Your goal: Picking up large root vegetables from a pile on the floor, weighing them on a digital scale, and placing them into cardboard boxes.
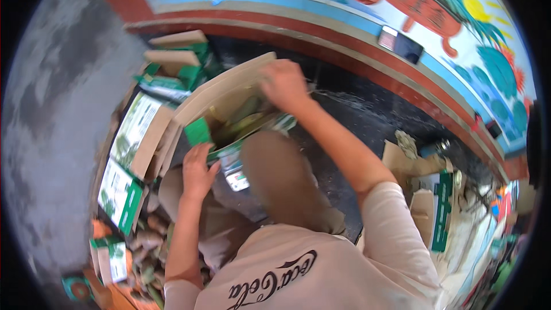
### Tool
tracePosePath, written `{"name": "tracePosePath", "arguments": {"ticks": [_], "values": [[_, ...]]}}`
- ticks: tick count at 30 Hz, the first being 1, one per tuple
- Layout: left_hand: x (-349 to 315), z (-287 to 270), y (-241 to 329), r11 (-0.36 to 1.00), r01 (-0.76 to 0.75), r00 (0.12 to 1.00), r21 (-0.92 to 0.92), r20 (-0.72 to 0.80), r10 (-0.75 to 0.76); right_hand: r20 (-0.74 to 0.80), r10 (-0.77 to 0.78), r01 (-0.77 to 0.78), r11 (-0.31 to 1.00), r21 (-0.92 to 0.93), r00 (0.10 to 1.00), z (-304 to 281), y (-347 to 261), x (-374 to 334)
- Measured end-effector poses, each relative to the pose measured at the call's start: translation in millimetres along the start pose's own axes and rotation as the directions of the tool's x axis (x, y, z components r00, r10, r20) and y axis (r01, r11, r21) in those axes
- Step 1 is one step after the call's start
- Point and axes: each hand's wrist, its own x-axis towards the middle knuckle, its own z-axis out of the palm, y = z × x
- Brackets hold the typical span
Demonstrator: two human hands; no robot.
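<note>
A painted wall point(258, 8) edges the dark surface point(361, 103) where your carton point(213, 95) stands before your knees, produce point(247, 116) inside; your left hand point(199, 166) is loosely open by its near edge, your right hand point(282, 83) curled at its raised flap point(247, 73), grip unclear

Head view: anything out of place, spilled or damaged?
Loose produce lies heaped at lower left, outside the open box between the left hand and right hand; it looks untidy, but I can't tell whether it spilled. No clear damage shows.
</note>
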Motion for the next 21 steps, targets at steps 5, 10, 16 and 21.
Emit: {"name": "tracePosePath", "arguments": {"ticks": [5,10,16,21], "values": [[21,10,-8,0.998,0.035,0.999,0.050,0.000,-0.035,0.071,-0.029,0.034,0.997,-0.072,0.997,56,3,30],[26,4,-6,0.993,0.118,0.992,0.027,0.049,-0.119,0.186,0.056,-0.021,0.982,-0.187,0.981,101,9,39],[35,8,-5,0.979,0.183,0.981,-0.088,0.079,-0.176,0.391,0.080,0.026,0.966,-0.258,0.917,101,20,24],[34,7,-5,0.980,0.171,0.984,-0.105,0.059,-0.165,0.347,-0.098,0.178,0.962,-0.207,0.933,62,15,0]]}}
